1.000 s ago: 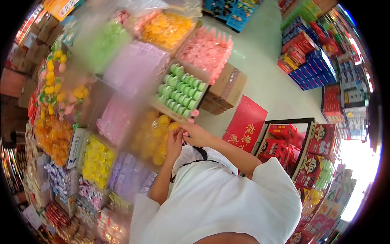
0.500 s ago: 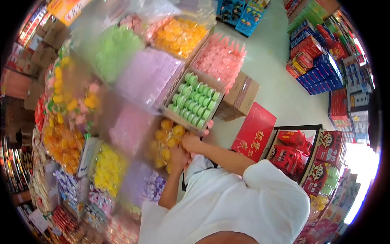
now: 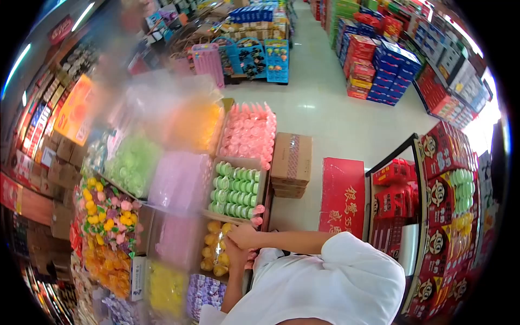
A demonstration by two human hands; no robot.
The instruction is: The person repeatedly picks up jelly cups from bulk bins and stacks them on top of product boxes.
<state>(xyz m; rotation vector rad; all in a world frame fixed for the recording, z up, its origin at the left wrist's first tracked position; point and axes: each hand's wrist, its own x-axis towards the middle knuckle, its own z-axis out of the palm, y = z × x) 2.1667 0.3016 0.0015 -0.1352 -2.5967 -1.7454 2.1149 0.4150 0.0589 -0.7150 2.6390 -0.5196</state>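
My right hand (image 3: 241, 236) and my left hand (image 3: 234, 254) are close together at the right edge of a tray of round yellow items in clear plastic (image 3: 209, 252). Both hands touch the yellow packs, and their fingers look curled. What the fingers hold is too small to make out. Just above is a box of round green-and-white packs (image 3: 234, 189). Below the yellow packs lie small purple-and-white wrapped pieces (image 3: 206, 295). A blurred pink pack (image 3: 176, 241) is on the left.
Pink packs (image 3: 246, 132) fill a box farther up. Brown cartons (image 3: 291, 162) and a red printed board (image 3: 342, 192) stand right of the display. A black-framed rack (image 3: 398, 154) holds red bags. Stacked blue boxes (image 3: 392, 70) stand across the aisle.
The view has tilted up and turned, so more of the aisle and shelves shows. Both hands remain at the yellow packs, with the right hand still close against the left.
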